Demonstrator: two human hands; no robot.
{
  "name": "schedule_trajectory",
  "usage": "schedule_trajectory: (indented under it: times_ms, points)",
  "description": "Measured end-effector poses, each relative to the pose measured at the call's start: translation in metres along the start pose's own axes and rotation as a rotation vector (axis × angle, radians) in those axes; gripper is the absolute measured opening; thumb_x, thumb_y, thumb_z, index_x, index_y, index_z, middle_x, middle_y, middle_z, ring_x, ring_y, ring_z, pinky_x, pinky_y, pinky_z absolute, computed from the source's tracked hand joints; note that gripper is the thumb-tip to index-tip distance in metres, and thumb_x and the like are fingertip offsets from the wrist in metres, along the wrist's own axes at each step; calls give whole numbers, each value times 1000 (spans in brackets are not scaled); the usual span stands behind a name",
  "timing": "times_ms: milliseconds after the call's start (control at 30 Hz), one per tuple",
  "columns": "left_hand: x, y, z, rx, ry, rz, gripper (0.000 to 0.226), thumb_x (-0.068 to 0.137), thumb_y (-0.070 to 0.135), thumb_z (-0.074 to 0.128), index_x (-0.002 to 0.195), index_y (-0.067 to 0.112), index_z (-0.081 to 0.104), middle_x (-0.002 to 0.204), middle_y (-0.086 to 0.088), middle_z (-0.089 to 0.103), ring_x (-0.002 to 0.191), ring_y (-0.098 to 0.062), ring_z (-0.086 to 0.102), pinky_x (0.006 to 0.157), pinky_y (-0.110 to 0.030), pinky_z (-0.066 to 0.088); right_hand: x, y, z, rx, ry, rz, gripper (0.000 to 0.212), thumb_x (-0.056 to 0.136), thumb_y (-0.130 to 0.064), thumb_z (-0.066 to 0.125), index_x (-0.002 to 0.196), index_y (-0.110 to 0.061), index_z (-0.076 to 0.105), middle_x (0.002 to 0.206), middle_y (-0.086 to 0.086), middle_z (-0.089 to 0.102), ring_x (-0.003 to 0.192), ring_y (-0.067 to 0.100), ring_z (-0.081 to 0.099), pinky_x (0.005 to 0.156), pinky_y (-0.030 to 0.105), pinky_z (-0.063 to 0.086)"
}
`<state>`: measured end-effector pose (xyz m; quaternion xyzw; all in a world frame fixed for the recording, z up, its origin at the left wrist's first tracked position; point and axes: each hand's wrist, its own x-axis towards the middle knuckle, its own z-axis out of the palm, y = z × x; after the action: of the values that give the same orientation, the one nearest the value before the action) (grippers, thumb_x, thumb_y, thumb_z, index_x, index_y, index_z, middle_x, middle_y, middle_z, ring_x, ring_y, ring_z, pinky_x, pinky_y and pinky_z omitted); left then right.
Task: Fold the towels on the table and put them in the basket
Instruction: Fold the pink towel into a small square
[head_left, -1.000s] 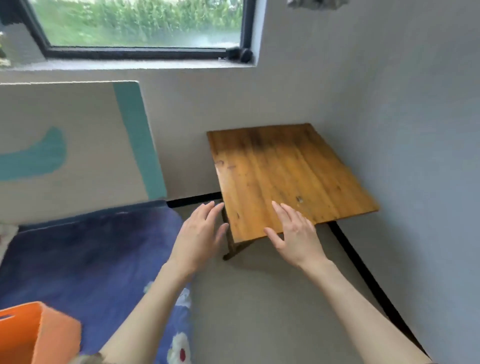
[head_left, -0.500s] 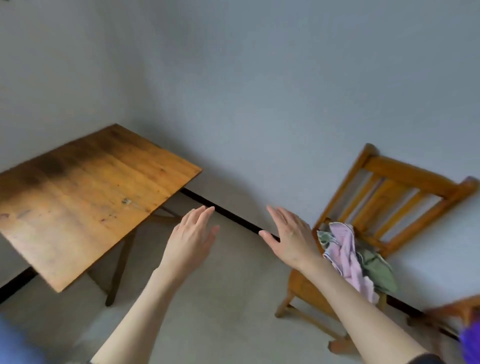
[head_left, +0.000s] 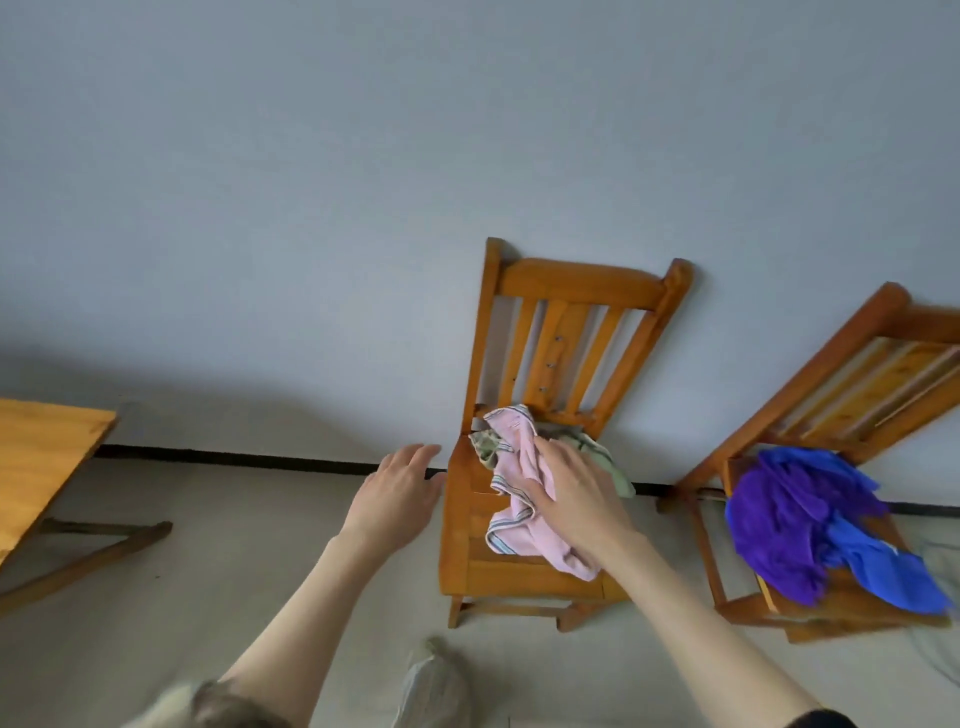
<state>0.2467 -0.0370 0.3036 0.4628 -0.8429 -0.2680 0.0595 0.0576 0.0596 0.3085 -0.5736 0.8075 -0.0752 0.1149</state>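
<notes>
Scanning big to small: wall fills the upper view, floor below. Worktop (head_left: 44, 467) sits at 9 o'clock, only a corner showing, nothing visible on it. Two wooden chairs stand against the wall: near chair (head_left: 524, 571) at centre, second chair (head_left: 852, 395) at 3 o'clock carrying a blue-purple cloth pile (head_left: 810, 525). Pink towel (head_left: 519, 499) lies crumpled on the near chair's seat, over a green towel (head_left: 597, 452) mostly hidden under it. Basket not in view.

Right hand (head_left: 576, 499) lies on the pink towel, fingers down into the cloth; can't tell if it's grasping yet. Left hand (head_left: 397, 493) is released, fingers spread, just beside the seat's 9 o'clock edge, touching nothing.

Risks, my read: the towels overlap, so a one-handed grab likely drags the green one off onto the floor. Bunched cloth could snag on the backrest slats.
</notes>
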Motion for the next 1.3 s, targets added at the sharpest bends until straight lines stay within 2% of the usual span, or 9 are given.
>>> schedule_trajectory:
  times_ms: [467, 767, 867, 933, 1067, 1100, 1167, 1233, 1300]
  points:
    - [194, -15, 155, 198, -490, 139, 43, 100, 28, 37, 142, 26, 30, 149, 4, 31, 134, -19, 34, 104, -33, 37, 124, 139, 124, 21, -247, 330, 43, 97, -38, 36, 138, -22, 32, 128, 3, 52, 113, 22, 52, 88, 33, 45]
    - [274, -16, 270, 309, -499, 279, 46, 100, 29, 37, 144, 27, 27, 156, 3, 16, 145, -21, 8, 116, -37, 21, 188, 216, 256, 290, -346, 553, 43, 100, -28, 32, 141, -13, 35, 140, 5, 46, 128, 22, 45, 103, 34, 40]
    - [299, -9, 302, 397, -474, 396, 50, 99, 21, 39, 147, 23, 24, 158, 0, 11, 146, -24, 0, 117, -40, 11, 196, 229, 285, 383, -302, 636, 29, 100, -20, 33, 113, -11, 58, 116, 8, 62, 106, 21, 58, 89, 28, 46]
    - [311, -1, 316, 448, -490, 468, 56, 97, 11, 40, 148, 20, 18, 158, -2, 7, 146, -23, -2, 117, -38, 8, 193, 230, 293, 397, -280, 607, 23, 97, -19, 40, 93, -11, 62, 101, 11, 66, 84, 16, 56, 75, 18, 39]
    - [329, 2, 340, 625, -499, 551, 69, 88, 0, 47, 148, 14, 17, 156, -10, 13, 145, -25, 10, 116, -42, 11, 180, 226, 307, 500, -329, 460, 19, 90, -14, 50, 102, -3, 61, 102, 12, 61, 90, 21, 58, 80, 21, 43]
    - [331, -2, 344, 634, -450, 557, 69, 81, 1, 58, 144, 11, 31, 150, -15, 29, 140, -27, 26, 112, -44, 23, 179, 226, 311, 558, -335, 497, 18, 90, -14, 50, 99, -3, 60, 101, 11, 60, 88, 20, 57, 76, 21, 44]
    - [336, -9, 350, 648, -379, 536, 63, 50, 3, 80, 112, 10, 66, 112, -14, 65, 104, -29, 61, 88, -42, 49, 181, 229, 316, 613, -300, 577, 14, 92, -19, 49, 95, -9, 58, 97, 10, 61, 84, 17, 56, 70, 20, 45]
    - [339, -13, 351, 660, -322, 555, 50, 31, -4, 82, 79, 10, 73, 79, -10, 69, 73, -28, 65, 67, -35, 54, 186, 234, 319, 632, -289, 599, 22, 94, -23, 49, 113, -11, 53, 113, 7, 59, 101, 19, 56, 82, 24, 46]
    - [340, -15, 347, 641, -301, 559, 44, 30, -8, 82, 70, 8, 72, 70, -9, 67, 65, -28, 63, 63, -32, 54, 193, 238, 317, 602, -347, 565, 43, 95, -25, 47, 135, -12, 38, 133, 6, 50, 122, 23, 48, 95, 30, 40]
